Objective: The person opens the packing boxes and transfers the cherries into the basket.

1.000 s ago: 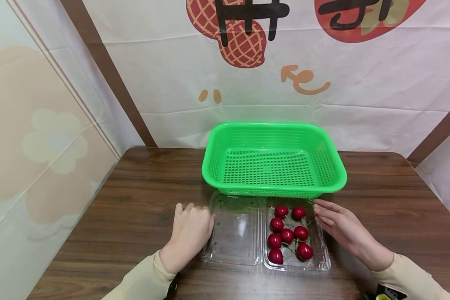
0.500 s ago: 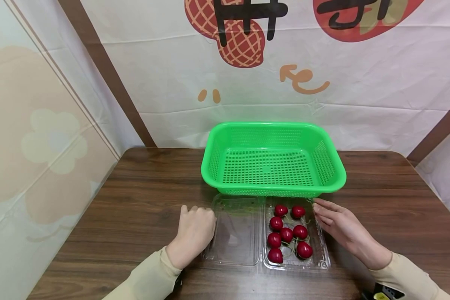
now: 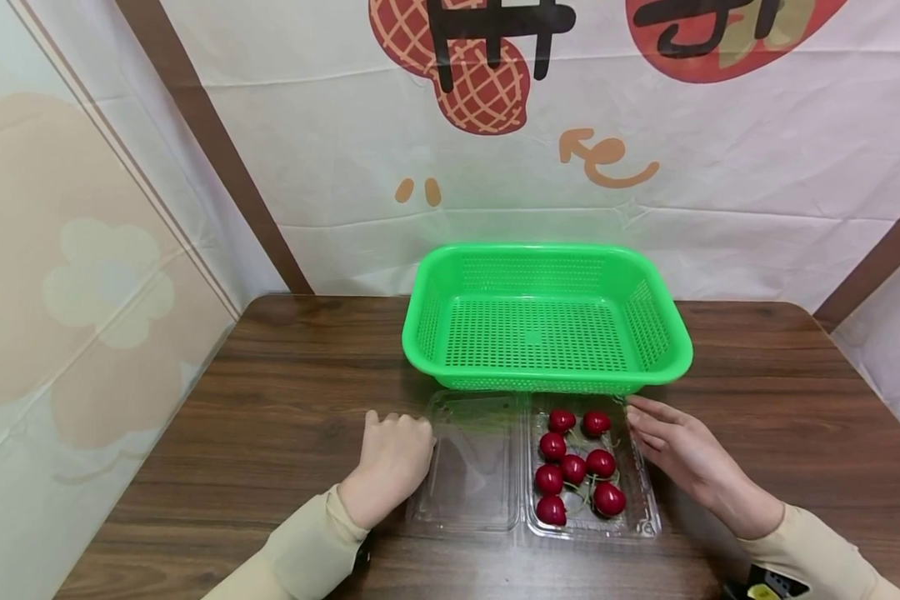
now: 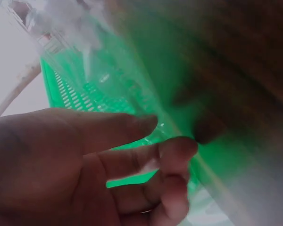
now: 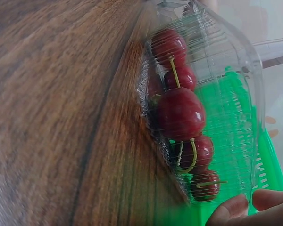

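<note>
A clear plastic clamshell box lies in front of the green basket in the head view, its lid (image 3: 474, 467) laid out to the left. Several red cherries (image 3: 572, 469) with thin stems sit in its right half (image 3: 637, 508). My left hand (image 3: 396, 458), fingers curled, grips the lid's left edge; the fingertips are hidden in the head view. In the left wrist view the thumb and fingers come close together at blurred clear plastic. My right hand (image 3: 693, 462) is at the box's far right corner. Its fingertips (image 5: 233, 207) pinch the rim in the right wrist view.
A green perforated basket (image 3: 412, 337) stands directly behind the box. The brown wooden table (image 3: 300, 375) extends to both sides. A printed cloth (image 3: 345, 167) hangs behind the table's far edge.
My left hand has shifted slightly right, and the lid's left edge has moved with it. The bright glare on the lid has faded. The right hand and cherries look almost unchanged.
</note>
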Motion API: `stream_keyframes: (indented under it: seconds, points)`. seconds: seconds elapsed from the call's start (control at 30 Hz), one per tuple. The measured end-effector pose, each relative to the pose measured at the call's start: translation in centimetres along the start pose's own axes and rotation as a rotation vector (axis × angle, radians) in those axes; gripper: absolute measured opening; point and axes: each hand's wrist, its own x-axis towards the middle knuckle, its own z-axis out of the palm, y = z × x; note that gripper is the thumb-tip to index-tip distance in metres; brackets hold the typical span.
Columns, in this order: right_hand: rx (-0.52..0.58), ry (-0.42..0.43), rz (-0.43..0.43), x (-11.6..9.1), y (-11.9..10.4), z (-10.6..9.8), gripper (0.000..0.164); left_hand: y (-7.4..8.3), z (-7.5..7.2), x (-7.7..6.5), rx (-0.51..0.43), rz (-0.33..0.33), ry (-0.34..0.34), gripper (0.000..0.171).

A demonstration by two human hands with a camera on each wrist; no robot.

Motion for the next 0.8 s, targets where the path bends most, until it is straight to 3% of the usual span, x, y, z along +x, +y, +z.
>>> stream_keyframes:
  seconds: [0.17,0.53,0.8]
  points:
    - [-0.011,-0.002,-0.003,-0.02,-0.07,0.03,0.069,0.1,-0.03,0.16,0.01,-0.014,-0.102,0.024]
    - [0.018,-0.008,-0.009,-0.09,0.03,0.03,0.068,-0.13,0.03,0.21,-0.006,0.002,-0.109,0.022]
    - [0.026,-0.007,-0.014,-0.03,0.19,-0.02,0.07,-0.4,-0.09,0.25,-0.03,0.007,-0.051,0.023]
